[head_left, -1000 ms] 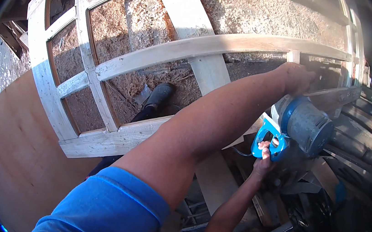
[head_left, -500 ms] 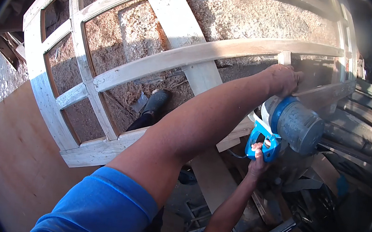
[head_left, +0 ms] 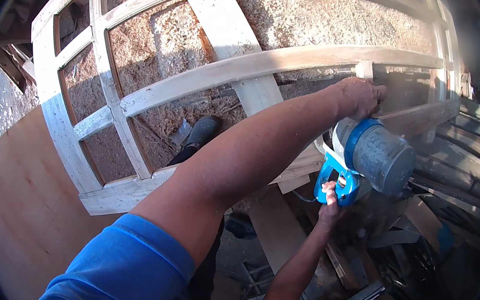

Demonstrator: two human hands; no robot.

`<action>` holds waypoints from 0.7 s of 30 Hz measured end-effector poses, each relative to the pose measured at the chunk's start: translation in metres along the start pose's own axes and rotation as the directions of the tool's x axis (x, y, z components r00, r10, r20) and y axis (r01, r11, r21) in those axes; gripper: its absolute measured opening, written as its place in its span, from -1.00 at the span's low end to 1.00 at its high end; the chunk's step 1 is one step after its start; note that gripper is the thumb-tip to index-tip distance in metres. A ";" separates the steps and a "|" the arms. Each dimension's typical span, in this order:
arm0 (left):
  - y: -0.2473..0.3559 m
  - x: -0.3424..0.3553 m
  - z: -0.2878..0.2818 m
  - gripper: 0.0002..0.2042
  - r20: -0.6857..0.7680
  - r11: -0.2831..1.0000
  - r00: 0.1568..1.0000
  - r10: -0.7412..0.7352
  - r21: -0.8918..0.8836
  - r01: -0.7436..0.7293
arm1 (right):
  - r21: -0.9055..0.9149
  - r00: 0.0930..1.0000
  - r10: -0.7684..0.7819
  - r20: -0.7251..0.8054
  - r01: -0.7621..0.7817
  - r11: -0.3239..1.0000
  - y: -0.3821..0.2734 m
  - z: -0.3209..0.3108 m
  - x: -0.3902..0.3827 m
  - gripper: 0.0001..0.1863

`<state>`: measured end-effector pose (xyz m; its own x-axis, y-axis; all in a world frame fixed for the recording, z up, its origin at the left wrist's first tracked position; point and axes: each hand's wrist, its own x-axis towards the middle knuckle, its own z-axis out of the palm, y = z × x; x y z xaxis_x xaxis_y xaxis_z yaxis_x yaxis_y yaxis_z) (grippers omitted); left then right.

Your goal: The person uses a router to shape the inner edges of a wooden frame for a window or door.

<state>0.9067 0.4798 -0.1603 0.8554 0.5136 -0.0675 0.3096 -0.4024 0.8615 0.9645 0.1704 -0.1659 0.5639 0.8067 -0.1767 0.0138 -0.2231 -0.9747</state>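
Note:
My left hand (head_left: pixel 363 99) is closed at the front of a power tool with a grey cylindrical body (head_left: pixel 382 160); what its fingers grip is hidden. My right hand (head_left: pixel 330 202) grips the tool's blue handle (head_left: pixel 345 188) from below. The tool rests at the near right edge of a pale wooden lattice frame (head_left: pixel 262 60) with curved rails and rectangular openings. My left forearm lies across the view and hides part of that edge. A dusty haze hangs around the tool and the frame's right end.
Wood shavings (head_left: pixel 325 23) cover the ground under the frame, with a pale board (head_left: pixel 219 23) crossing beneath it. A brown sheet (head_left: pixel 23 184) curves at lower left. Stacked timber (head_left: pixel 463 163) lies at right, assorted pieces at lower right. A dark shoe (head_left: pixel 204 128) shows through an opening.
Both hands and the tool have shifted a little leftward in view, along with much of the scene. My grip on the blue handle looks unchanged.

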 end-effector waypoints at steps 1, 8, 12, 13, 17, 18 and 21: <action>0.001 -0.001 -0.001 -0.67 0.010 1.000 1.000 -0.012 -0.012 0.012 | -0.002 1.000 -0.001 0.003 0.001 1.000 0.000 0.000 0.000 -0.55; 0.004 -0.015 -0.009 -0.68 -0.003 0.998 0.999 -0.038 -0.057 0.038 | 0.000 1.000 0.004 0.001 -0.004 1.000 -0.002 0.004 -0.006 -0.54; 0.004 -0.018 -0.010 -0.67 -0.019 0.999 0.999 -0.036 -0.040 0.035 | 0.019 1.000 0.022 -0.017 -0.022 1.000 -0.006 0.010 -0.008 -0.53; 0.004 -0.019 -0.010 -0.67 0.000 0.998 0.999 -0.054 -0.034 0.054 | 0.017 1.000 0.024 -0.020 -0.024 1.000 -0.005 0.009 -0.010 -0.53; 0.001 -0.018 -0.007 -0.67 -0.025 1.000 1.000 -0.018 -0.015 0.017 | 0.006 1.000 0.011 0.002 -0.011 1.000 0.002 0.004 -0.010 -0.53; 0.002 -0.018 -0.007 -0.67 -0.017 1.000 1.000 -0.024 -0.013 0.023 | -0.010 1.000 0.005 0.007 -0.005 1.000 0.003 0.003 -0.010 -0.53; -0.003 -0.019 -0.006 -0.66 -0.025 1.000 0.999 -0.026 -0.012 0.026 | -0.041 1.000 0.003 0.011 -0.003 0.999 0.000 0.006 -0.012 -0.54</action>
<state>0.8871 0.4757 -0.1590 0.8365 0.5425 -0.0774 0.3267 -0.3803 0.8652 0.9527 0.1643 -0.1650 0.5546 0.8121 -0.1814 0.0458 -0.2475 -0.9678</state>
